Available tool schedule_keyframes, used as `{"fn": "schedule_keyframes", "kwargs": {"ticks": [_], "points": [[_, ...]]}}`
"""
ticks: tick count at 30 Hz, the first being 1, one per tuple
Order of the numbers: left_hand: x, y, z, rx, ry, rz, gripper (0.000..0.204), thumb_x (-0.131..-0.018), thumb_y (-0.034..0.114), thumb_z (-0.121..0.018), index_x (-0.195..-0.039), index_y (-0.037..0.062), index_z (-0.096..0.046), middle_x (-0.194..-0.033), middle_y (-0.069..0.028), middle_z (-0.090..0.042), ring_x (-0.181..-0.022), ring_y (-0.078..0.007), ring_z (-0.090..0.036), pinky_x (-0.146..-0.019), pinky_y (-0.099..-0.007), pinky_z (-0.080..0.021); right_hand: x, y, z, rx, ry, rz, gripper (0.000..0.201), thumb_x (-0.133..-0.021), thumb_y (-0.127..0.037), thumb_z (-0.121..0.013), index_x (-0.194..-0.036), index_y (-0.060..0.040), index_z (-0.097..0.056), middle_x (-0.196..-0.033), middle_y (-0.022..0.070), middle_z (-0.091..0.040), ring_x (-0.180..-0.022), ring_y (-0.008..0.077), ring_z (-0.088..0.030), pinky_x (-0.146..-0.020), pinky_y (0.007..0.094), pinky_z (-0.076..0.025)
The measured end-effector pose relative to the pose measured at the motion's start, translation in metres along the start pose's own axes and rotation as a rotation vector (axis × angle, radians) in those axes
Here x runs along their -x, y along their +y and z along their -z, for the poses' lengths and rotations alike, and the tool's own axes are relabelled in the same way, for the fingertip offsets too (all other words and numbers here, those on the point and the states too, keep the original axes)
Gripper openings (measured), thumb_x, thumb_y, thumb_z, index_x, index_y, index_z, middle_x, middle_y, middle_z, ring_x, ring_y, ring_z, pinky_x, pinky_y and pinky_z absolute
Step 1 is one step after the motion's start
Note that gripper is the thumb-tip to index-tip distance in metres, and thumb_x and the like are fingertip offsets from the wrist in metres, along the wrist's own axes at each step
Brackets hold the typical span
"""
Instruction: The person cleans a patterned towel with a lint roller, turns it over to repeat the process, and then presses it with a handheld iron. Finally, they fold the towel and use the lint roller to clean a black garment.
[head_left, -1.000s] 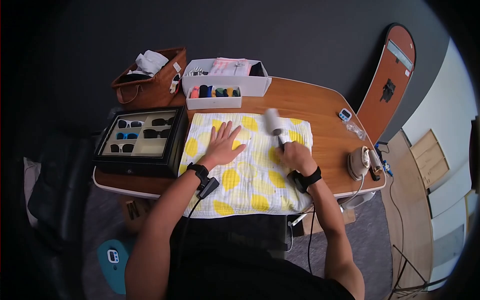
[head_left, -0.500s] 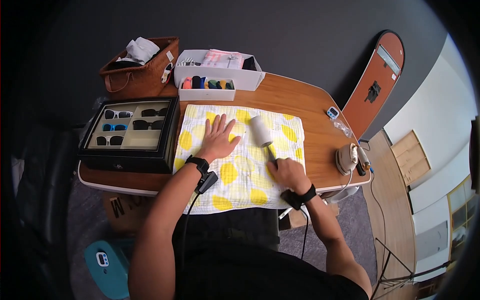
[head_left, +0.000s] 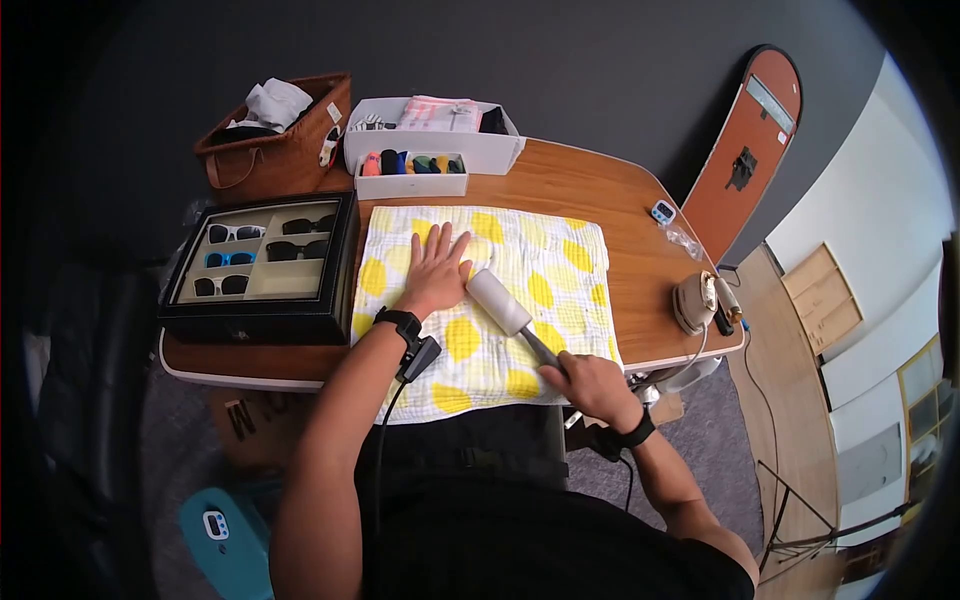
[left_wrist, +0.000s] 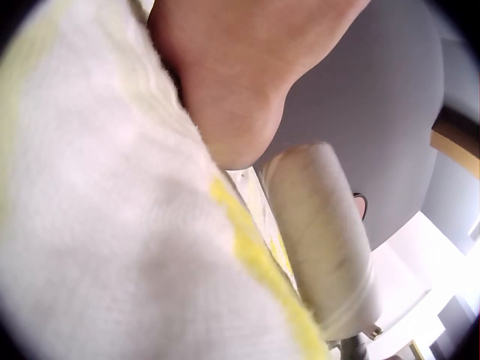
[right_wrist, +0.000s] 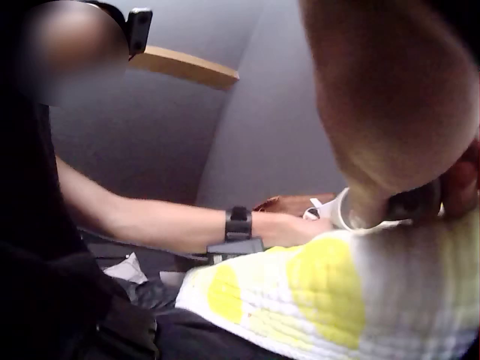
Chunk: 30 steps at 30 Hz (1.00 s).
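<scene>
A quilted white cloth with yellow lemon shapes (head_left: 560,290) is spread over the front of the table. My left hand (head_left: 438,275) rests flat on its left half, fingers spread and pointing away from me. In my right hand (head_left: 592,385), near the cloth's front right edge, I grip the grey handle of a lint roller (head_left: 500,302). Its white sticky cylinder lies over the middle of the cloth, the far end close beside my left thumb. The left wrist view shows the roller (left_wrist: 322,240) just past the base of my left hand (left_wrist: 232,75).
Left of the cloth stands a black case of sunglasses (head_left: 345,270). Behind are a brown basket (head_left: 285,160), a large white box (head_left: 490,152) and a small box of rolled socks (head_left: 410,186). A garment steamer (head_left: 693,303) and a small timer (head_left: 663,211) sit on the right.
The lint roller has swept from the cloth's far right part toward me and left, ending beside my left hand. My right hand has come nearer the front edge. My left hand keeps its place.
</scene>
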<state>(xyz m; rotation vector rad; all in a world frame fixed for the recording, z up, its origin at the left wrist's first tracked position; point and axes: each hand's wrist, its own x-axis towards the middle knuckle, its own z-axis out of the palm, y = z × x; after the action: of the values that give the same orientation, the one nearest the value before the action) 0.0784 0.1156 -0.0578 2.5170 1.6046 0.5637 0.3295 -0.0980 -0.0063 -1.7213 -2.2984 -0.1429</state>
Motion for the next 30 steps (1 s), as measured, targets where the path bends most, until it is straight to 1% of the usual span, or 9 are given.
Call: {"fn": "schedule_keyframes", "kwargs": {"ticks": [3,8,12,14,17,20,25,28,30], "points": [[-0.001,0.000,-0.003,0.007,0.014,-0.011,0.060,-0.105,0.039,-0.039,-0.160,0.0175,-0.030,-0.169,-0.0183,-0.018,-0.157,-0.0364,-0.012,-0.125,-0.0589,-0.001,-0.003,0.034,0.014,0.056,-0.063,-0.139,0.039,-0.099,-0.048,-0.056,-0.093,-0.0113,-0.067,-0.071,0.0168,-0.069,-0.068,0.0398,-0.069,-0.061,0.0543,-0.052],[-0.001,0.001,-0.003,0.027,0.024,0.003,0.059,-0.105,0.040,-0.039,-0.159,0.0165,-0.032,-0.168,-0.0183,-0.021,-0.157,-0.0361,-0.012,-0.125,-0.0586,-0.001,-0.015,0.059,-0.007,0.243,0.137,-0.407,0.051,-0.099,-0.047,-0.057,-0.074,-0.0020,-0.066,-0.067,0.0235,-0.066,-0.061,0.0420,-0.067,-0.055,0.0530,-0.053],[0.001,0.001,-0.002,0.017,0.011,-0.002,0.060,-0.105,0.040,-0.038,-0.160,0.0167,-0.032,-0.169,-0.0172,-0.020,-0.157,-0.0350,-0.011,-0.125,-0.0581,0.000,0.016,0.000,-0.003,-0.005,0.042,0.014,0.043,-0.099,-0.046,-0.060,-0.085,-0.0055,-0.065,-0.070,0.0204,-0.068,-0.064,0.0401,-0.067,-0.056,0.0529,-0.051],[-0.002,0.002,-0.001,-0.014,-0.012,0.027,0.060,-0.106,0.042,-0.038,-0.161,0.0206,-0.030,-0.169,-0.0163,-0.017,-0.157,-0.0339,-0.011,-0.125,-0.0576,-0.001,0.023,0.001,0.008,-0.025,-0.024,-0.019,0.043,-0.099,-0.049,-0.058,-0.093,-0.0068,-0.065,-0.072,0.0193,-0.068,-0.067,0.0407,-0.067,-0.057,0.0530,-0.050],[-0.002,0.001,0.000,-0.019,-0.010,0.015,0.061,-0.105,0.044,-0.039,-0.161,0.0193,-0.029,-0.169,-0.0168,-0.017,-0.157,-0.0347,-0.010,-0.125,-0.0575,-0.001,0.027,0.032,0.016,0.077,-0.027,-0.350,0.049,-0.099,-0.050,-0.059,-0.081,-0.0044,-0.065,-0.066,0.0205,-0.067,-0.062,0.0415,-0.067,-0.054,0.0519,-0.050],[-0.001,0.003,-0.001,-0.009,0.005,0.014,0.062,-0.105,0.045,-0.039,-0.161,0.0184,-0.030,-0.169,-0.0177,-0.017,-0.157,-0.0361,-0.011,-0.125,-0.0577,-0.001,0.036,0.027,0.008,0.220,0.089,-0.473,0.054,-0.098,-0.048,-0.061,-0.069,-0.0028,-0.065,-0.063,0.0218,-0.064,-0.058,0.0414,-0.066,-0.053,0.0513,-0.050],[0.002,0.009,0.006,-0.025,-0.011,0.009,0.064,-0.104,0.043,-0.045,-0.161,0.0175,-0.030,-0.169,-0.0196,-0.017,-0.156,-0.0389,-0.013,-0.125,-0.0590,-0.004,0.052,-0.009,0.017,-0.130,-0.097,-0.133,0.051,-0.099,-0.049,-0.060,-0.075,-0.0053,-0.068,-0.064,0.0215,-0.063,-0.066,0.0415,-0.066,-0.060,0.0502,-0.052],[0.002,0.011,0.006,-0.015,0.085,-0.062,0.058,-0.101,0.033,-0.054,-0.154,0.0151,-0.041,-0.162,-0.0217,-0.030,-0.151,-0.0414,-0.024,-0.123,-0.0585,-0.014,0.041,-0.005,0.028,-0.153,-0.114,-0.230,0.054,-0.099,-0.052,-0.059,-0.074,-0.0044,-0.069,-0.066,0.0221,-0.064,-0.067,0.0415,-0.066,-0.060,0.0501,-0.052],[0.009,0.016,0.022,0.211,0.060,-0.372,0.048,-0.097,0.023,-0.059,-0.143,0.0113,-0.053,-0.146,-0.0207,-0.044,-0.139,-0.0409,-0.038,-0.118,-0.0555,-0.028,0.035,0.009,0.029,-0.093,-0.032,-0.315,0.058,-0.097,-0.052,-0.060,-0.069,-0.0024,-0.070,-0.063,0.0225,-0.063,-0.062,0.0422,-0.065,-0.058,0.0508,-0.051]]}}
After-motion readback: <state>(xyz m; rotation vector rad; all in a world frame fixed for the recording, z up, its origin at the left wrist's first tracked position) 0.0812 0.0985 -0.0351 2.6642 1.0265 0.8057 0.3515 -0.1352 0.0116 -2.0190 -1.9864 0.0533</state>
